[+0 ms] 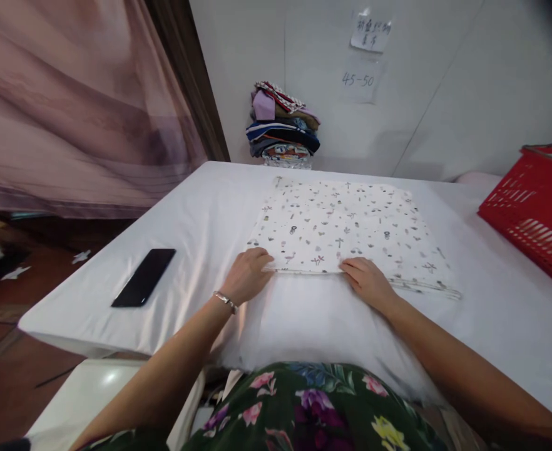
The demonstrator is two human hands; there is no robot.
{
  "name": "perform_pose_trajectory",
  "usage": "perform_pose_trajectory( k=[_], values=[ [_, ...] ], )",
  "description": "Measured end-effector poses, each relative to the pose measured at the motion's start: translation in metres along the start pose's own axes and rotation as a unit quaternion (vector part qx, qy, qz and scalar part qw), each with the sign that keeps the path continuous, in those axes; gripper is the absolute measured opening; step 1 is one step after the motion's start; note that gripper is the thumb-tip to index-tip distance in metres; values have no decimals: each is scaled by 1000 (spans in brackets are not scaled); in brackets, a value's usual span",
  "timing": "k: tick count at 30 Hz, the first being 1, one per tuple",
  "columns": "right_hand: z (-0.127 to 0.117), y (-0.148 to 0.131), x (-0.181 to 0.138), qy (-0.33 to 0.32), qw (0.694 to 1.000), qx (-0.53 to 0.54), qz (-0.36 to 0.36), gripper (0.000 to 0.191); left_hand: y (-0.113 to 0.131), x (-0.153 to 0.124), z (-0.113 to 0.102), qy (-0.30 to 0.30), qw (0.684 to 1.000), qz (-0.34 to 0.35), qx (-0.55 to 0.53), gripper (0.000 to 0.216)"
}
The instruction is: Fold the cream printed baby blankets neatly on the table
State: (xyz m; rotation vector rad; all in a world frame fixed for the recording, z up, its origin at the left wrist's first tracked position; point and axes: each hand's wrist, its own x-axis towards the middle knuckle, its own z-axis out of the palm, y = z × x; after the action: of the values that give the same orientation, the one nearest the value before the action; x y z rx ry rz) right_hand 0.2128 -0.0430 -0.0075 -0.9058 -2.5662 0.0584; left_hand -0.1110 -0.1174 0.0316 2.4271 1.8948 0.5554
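Note:
A white cloth (pixel 332 219) with small printed figures lies folded in layers on the white-covered table (pixel 201 207). My left hand (pixel 248 274) is closed on the cloth's near left corner, its fingers curled over the edge. Farther right along the same near edge, my right hand (pixel 366 282) pinches the cloth between thumb and fingers. Beyond my right hand the layered edge runs on to the near right corner, where the folds show slightly apart. The undersides of the fingers are hidden.
A black phone (pixel 144 277) lies at the table's left. Folded fabrics (pixel 283 125) are stacked at the back by the wall. A red basket (pixel 534 213) stands at the right. A pink curtain (pixel 83 106) hangs at the left, and a white stool (pixel 88 401) is below the table's front edge.

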Motion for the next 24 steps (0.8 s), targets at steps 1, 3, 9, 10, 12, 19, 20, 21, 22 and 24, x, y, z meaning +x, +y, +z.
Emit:
perform_pose_trajectory(
  k=[1, 3, 9, 10, 12, 19, 20, 21, 22, 24],
  values=[
    [1, 1, 0, -1, 1000, 7, 4, 27, 8, 5, 3, -13, 1000, 22, -7, 23],
    [2, 2, 0, 0, 1000, 18, 11, 27, 20, 13, 11, -38, 998, 50, -15, 22],
    [2, 2, -2, 20, 998, 44, 35, 28, 20, 25, 26, -54, 996, 72, -21, 18],
    [2, 2, -2, 25, 998, 49, 36, 28, 18, 26, 27, -49, 996, 71, -28, 19],
    [1, 2, -2, 34, 997, 59, 32, 28, 15, 26, 27, -42, 996, 60, -48, 21],
    [2, 3, -1, 58, 997, 45, 24, 24, 15, 31, 29, -23, 998, 49, -24, 23],
    [2, 2, -1, 60, 997, 38, 27, 24, 15, 30, 31, -17, 998, 56, -7, 24],
    [2, 2, -2, 60, 997, 30, 28, 25, 15, 29, 32, -14, 998, 64, 7, 24],
    [2, 2, -2, 55, 998, 22, 28, 25, 15, 28, 33, -12, 997, 71, 18, 24],
    [2, 1, -2, 40, 999, 10, 23, 26, 15, 26, 35, -9, 996, 84, 29, 24]
  ],
)
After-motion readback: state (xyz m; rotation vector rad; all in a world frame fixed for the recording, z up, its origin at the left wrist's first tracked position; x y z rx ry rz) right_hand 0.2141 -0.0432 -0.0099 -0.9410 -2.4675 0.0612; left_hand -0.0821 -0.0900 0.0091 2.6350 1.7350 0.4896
